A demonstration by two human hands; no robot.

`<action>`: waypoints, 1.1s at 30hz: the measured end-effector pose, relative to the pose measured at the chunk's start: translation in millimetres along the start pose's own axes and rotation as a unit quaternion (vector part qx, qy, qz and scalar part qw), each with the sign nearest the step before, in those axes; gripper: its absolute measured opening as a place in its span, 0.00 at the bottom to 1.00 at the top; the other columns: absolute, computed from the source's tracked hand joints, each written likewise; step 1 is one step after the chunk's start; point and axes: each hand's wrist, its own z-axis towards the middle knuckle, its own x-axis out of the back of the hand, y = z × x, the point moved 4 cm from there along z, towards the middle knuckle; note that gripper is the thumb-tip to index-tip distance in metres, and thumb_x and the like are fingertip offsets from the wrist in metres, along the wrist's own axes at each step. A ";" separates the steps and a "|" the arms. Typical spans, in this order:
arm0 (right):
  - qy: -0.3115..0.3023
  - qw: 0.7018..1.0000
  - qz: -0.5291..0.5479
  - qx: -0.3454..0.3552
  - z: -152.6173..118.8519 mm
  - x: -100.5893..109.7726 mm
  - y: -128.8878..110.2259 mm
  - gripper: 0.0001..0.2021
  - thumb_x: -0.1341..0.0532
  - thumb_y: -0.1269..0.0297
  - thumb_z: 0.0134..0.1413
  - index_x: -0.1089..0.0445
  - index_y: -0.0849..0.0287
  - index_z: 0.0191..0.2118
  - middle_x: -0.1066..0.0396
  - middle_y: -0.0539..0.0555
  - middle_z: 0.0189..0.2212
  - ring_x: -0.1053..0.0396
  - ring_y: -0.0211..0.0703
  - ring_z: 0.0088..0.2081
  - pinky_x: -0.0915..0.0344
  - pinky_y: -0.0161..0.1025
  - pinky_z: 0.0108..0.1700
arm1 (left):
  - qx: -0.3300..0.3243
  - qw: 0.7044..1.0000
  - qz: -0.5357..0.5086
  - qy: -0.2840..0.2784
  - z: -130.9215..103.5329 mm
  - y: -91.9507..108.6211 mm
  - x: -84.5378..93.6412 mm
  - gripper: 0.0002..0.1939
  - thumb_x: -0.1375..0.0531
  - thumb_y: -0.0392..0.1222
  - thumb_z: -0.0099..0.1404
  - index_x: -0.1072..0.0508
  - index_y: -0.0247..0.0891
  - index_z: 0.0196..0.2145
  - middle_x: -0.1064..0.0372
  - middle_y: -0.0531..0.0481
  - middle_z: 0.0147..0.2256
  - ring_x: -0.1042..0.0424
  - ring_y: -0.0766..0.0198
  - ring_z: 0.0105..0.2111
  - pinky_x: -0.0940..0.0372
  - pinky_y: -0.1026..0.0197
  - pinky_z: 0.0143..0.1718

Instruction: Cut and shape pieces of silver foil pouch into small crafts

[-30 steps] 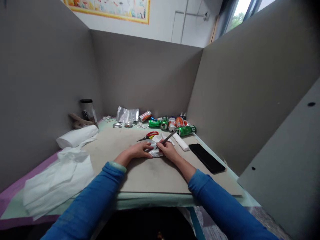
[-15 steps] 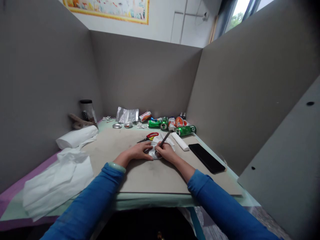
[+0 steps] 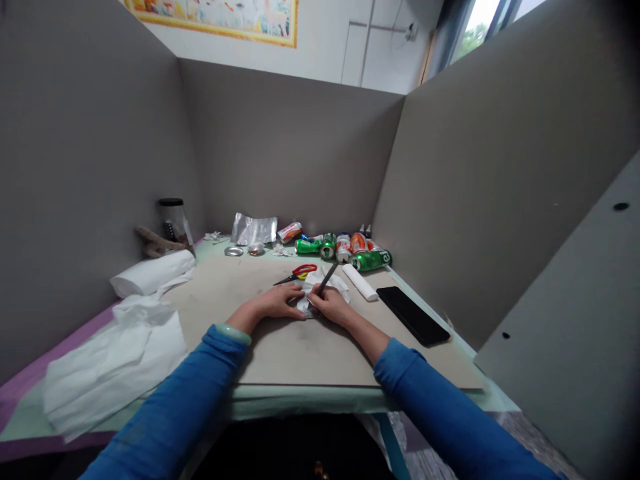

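Tool (image 3: 328, 279) and tissue (image 3: 343, 285) occupy the middle of a board (image 3: 310, 357), between a person's blue-sleeved arms. Grey panels (image 3: 290, 133) enclose the space on three sides. Within them is a tabletop (image 3: 310, 400) covered in pale green, the board lying flat across it. White paper (image 3: 120, 363) lies crumpled at the left, just beside a white roll (image 3: 153, 274), with a dark-lidded jar (image 3: 174, 219) behind. Near the board's right edge, a black phone (image 3: 413, 317) lies flat. At the back, a silvery sheet (image 3: 254, 229) and a cluster of cans (image 3: 369, 261), some crushed, line the rear panel. The left hand (image 3: 277, 302) rests at the tissue's left edge, fingers parted from the thumb. The right hand (image 3: 333, 307) has its fingers closed around the slim, dark tool, tilted with its upper end away from the person; its lower tip cannot be made out. A white strip (image 3: 360, 283) lies right of the tissue. Red-and-yellow scissors (image 3: 296, 273) lie just beyond the left hand. Round can ends (image 3: 233, 251) sit near the silvery sheet.
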 end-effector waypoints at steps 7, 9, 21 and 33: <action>0.000 0.999 -0.035 0.018 1.8 0.2 -1.4 0.10 0.47 0.63 0.53 0.34 0.60 0.25 0.34 0.49 0.19 0.36 0.37 0.25 0.44 0.32 0.29 | 0.010 1.000 0.002 -0.005 -1.3 3.6 1.5 0.39 0.38 0.59 0.53 0.38 0.39 0.58 0.50 0.43 0.62 0.50 0.50 0.61 0.55 0.54 0.61; 0.003 0.999 -0.038 0.021 2.4 -0.3 -0.7 0.10 0.46 0.63 0.53 0.34 0.61 0.25 0.34 0.49 0.19 0.36 0.37 0.26 0.43 0.32 0.30 | 0.014 1.000 0.000 -0.005 -1.5 3.6 1.6 0.38 0.38 0.59 0.53 0.38 0.40 0.58 0.50 0.44 0.62 0.50 0.51 0.61 0.55 0.54 0.61; 0.013 0.999 -0.038 0.015 4.0 -0.4 3.2 0.09 0.46 0.63 0.51 0.35 0.60 0.24 0.35 0.48 0.18 0.37 0.37 0.25 0.44 0.32 0.28 | 0.002 1.000 -0.023 -0.005 -0.5 2.8 1.6 0.37 0.37 0.60 0.52 0.36 0.42 0.57 0.48 0.46 0.61 0.50 0.51 0.61 0.55 0.53 0.61; 0.001 0.999 -0.023 0.022 2.8 0.3 3.8 0.10 0.46 0.62 0.52 0.34 0.61 0.25 0.35 0.48 0.18 0.38 0.37 0.25 0.44 0.32 0.28 | 0.005 1.000 -0.025 0.002 0.7 -0.9 -0.5 0.37 0.37 0.60 0.51 0.35 0.42 0.56 0.47 0.46 0.61 0.50 0.51 0.61 0.55 0.54 0.61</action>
